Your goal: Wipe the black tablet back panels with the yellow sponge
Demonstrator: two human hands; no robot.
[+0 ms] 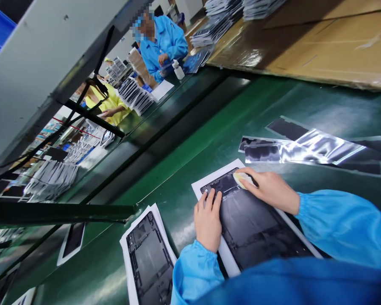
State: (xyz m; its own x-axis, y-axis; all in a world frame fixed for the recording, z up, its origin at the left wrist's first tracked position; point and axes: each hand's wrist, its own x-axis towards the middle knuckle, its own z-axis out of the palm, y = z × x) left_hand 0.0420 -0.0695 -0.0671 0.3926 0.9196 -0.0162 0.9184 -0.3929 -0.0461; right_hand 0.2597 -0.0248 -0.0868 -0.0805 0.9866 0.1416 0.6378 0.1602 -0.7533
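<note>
A dark tablet back cover (257, 228) lies on a white sheet (209, 180) on the green belt (184, 156). My left hand (207, 220) rests flat on the cover's left edge, fingers stretched out. At the cover's top end my right hand (269, 188) presses a small pale yellow cloth (243, 178) down, fingers closed over it. Both sleeves are blue. A second dark cover (148, 258) on its own white sheet lies to the left, untouched.
Shiny peeled film strips (314, 148) lie on the belt to the right. A cardboard surface (320, 38) carries stacks of parts at the top. Along the line, a person in blue (161, 42) and a person in yellow (109, 103) work beside stacked parts.
</note>
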